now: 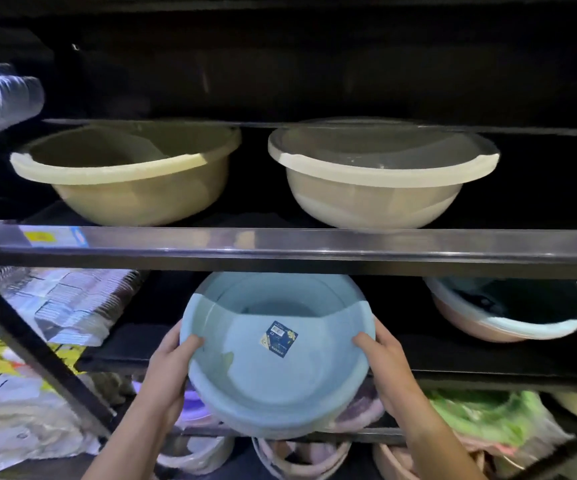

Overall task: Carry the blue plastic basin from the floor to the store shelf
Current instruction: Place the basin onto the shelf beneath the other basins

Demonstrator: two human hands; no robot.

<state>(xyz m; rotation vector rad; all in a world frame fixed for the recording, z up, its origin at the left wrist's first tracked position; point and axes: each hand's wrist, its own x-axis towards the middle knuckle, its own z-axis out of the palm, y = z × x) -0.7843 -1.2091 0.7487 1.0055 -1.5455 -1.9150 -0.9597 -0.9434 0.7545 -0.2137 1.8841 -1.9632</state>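
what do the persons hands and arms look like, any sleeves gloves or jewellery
Both the left hand and the right hand are bare: no gloves, and no rings show on the visible fingers. The forearms are bare too, with no sleeve, watch or bracelet in view down to the bottom edge of the picture. Fingernails look short and unpainted, though the image is too soft to be sure.

A dark metal store shelf carries two round plastic basins on its upper tier: a yellowish-beige one at left and a cream-white one at right, apart. On the lower tier a pink basin with a pale blue rim sits tilted at right, and clear-wrapped packages lie at left.
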